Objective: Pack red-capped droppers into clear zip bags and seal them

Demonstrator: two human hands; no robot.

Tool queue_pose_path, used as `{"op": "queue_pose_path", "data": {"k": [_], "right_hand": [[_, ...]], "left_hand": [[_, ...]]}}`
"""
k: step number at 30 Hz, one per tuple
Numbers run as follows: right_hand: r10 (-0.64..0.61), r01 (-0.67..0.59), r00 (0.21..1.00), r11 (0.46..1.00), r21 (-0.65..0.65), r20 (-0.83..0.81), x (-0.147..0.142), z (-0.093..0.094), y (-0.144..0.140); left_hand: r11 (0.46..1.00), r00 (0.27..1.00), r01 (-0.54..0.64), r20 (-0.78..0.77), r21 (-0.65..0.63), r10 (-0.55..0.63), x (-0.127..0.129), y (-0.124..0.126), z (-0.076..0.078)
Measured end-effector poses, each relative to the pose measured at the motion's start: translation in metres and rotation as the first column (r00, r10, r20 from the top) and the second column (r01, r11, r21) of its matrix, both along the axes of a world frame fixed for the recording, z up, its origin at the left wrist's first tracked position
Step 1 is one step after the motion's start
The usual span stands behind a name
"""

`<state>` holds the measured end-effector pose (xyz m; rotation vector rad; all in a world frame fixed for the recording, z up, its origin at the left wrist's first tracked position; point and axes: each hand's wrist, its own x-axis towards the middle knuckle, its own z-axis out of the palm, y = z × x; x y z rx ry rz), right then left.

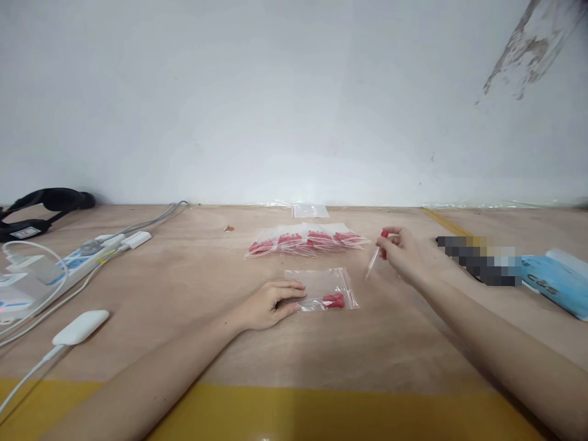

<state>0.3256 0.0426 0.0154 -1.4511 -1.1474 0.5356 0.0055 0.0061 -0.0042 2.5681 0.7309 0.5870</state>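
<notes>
Apparently to steady it, the left hand point(274, 304) rests parted fingers on the near bag point(316, 283), flat on the tabletop point(193, 269); rightward, the right hand point(395, 246) pinches a tube point(373, 261) by its red top point(384, 234).

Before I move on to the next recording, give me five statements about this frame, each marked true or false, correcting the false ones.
1. The left hand rests on the left end of a clear bag. True.
2. The right hand holds nothing. False: it holds a slim clear item with a red end.
3. A row of bags with red contents lies beyond the clear bag. True.
4. The blue packet lies beside the left hand. False: it lies at the far right, past the right hand.
5. The power strip stands on the left side of the table. True.
</notes>
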Motion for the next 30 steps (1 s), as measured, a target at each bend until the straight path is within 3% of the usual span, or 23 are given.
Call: {"op": "queue_pose_path", "data": {"k": [2,6,9,11,13,16,18,21,23,28,30], "right_hand": [[0.095,-0.090,0.983,0.995,0.041,-0.155,-0.016,-0.011,-0.012],[0.152,-0.164,0.877,0.986,0.015,-0.455,-0.037,-0.033,-0.025],[0.254,-0.320,0.801,0.947,-0.029,-0.543,-0.038,-0.040,-0.033],[0.406,-0.475,0.815,0.877,-0.073,-0.413,-0.032,-0.039,-0.038],[0.540,-0.558,0.829,0.813,-0.167,-0.146,-0.026,-0.036,-0.041],[0.580,-0.531,0.784,0.811,-0.247,0.220,-0.022,-0.032,-0.043],[0.562,-0.516,0.760,0.827,-0.222,0.326,-0.026,-0.031,-0.042],[0.574,-0.552,0.747,0.817,-0.169,0.336,-0.038,-0.034,-0.040],[0.624,-0.604,0.727,0.780,-0.164,0.287,-0.045,-0.036,-0.040],[0.747,-0.712,0.640,0.664,-0.229,0.179,-0.045,-0.032,-0.043],[0.749,-0.701,0.641,0.660,-0.272,0.166,-0.038,-0.028,-0.042]], "left_hand": [[1.000,1.000,0.000,-0.001,0.004,0.000,0.000,0.000,0.000],[1.000,1.000,-0.002,-0.011,0.012,0.002,0.001,-0.001,0.001],[1.000,1.000,-0.015,-0.016,0.013,0.015,0.000,-0.002,0.003],[1.000,0.999,-0.027,-0.017,0.016,0.027,0.000,-0.003,0.003],[0.999,0.999,-0.027,-0.017,0.022,0.027,0.000,-0.003,0.003],[1.000,1.000,-0.015,-0.015,0.023,0.015,0.000,-0.002,0.002],[1.000,1.000,-0.009,-0.012,0.022,0.009,0.001,-0.002,0.002],[1.000,1.000,-0.001,-0.002,0.028,0.002,0.001,-0.002,0.002],[1.000,1.000,0.000,0.005,0.031,-0.001,0.001,-0.002,0.002],[1.000,1.000,0.012,0.008,0.027,-0.012,0.001,-0.001,0.002],[0.999,1.000,0.022,-0.003,0.023,-0.022,0.001,-0.001,0.002]]}}
